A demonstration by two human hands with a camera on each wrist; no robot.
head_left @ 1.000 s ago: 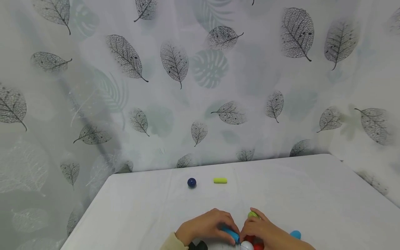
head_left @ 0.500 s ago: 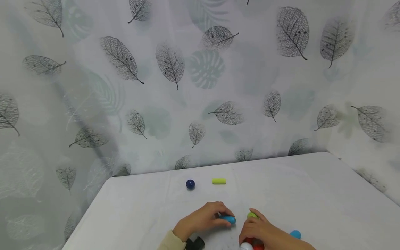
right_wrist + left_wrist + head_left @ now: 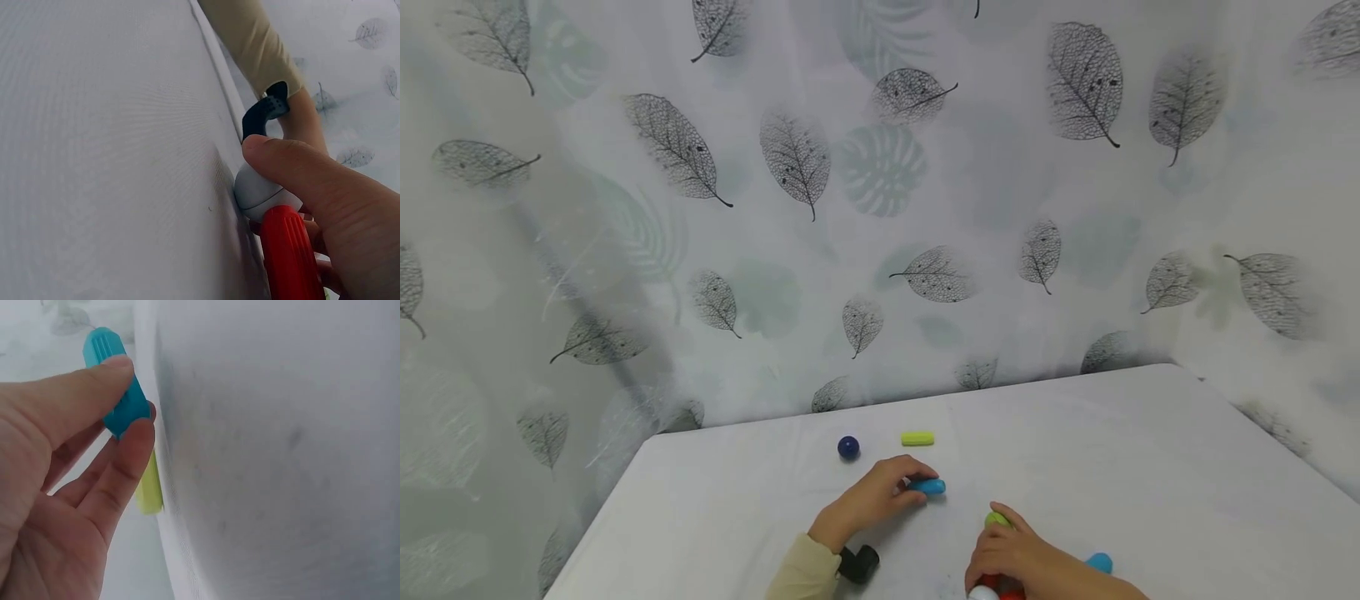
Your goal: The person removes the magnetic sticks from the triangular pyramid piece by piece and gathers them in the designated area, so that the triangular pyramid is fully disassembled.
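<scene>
In the head view my left hand [image 3: 874,495] is over the middle of the white table, pinching a short blue rod [image 3: 927,486]. The left wrist view shows this ridged rod [image 3: 128,403] between thumb and fingertips. Near the front edge my right hand [image 3: 1013,553] holds a white ball [image 3: 259,187], with the thumb on its top and fingers behind. A ridged red rod [image 3: 289,250] meets the ball; another red piece [image 3: 1012,595] shows beside it. A yellow-green piece [image 3: 997,518] sticks out by the right fingers. My right hand hides how these parts join.
Beyond my left hand lie a dark blue ball [image 3: 848,447] and a yellow-green rod [image 3: 917,438]. Another blue piece [image 3: 1100,562] shows behind my right wrist. A black device [image 3: 861,564] is worn on the left wrist. A leaf-print curtain [image 3: 880,208] hangs behind the table [image 3: 1112,450].
My left hand has moved away from the right hand, forward and to the left, carrying the blue rod. The right hand has stayed about where it was. The head view has shifted slightly.
</scene>
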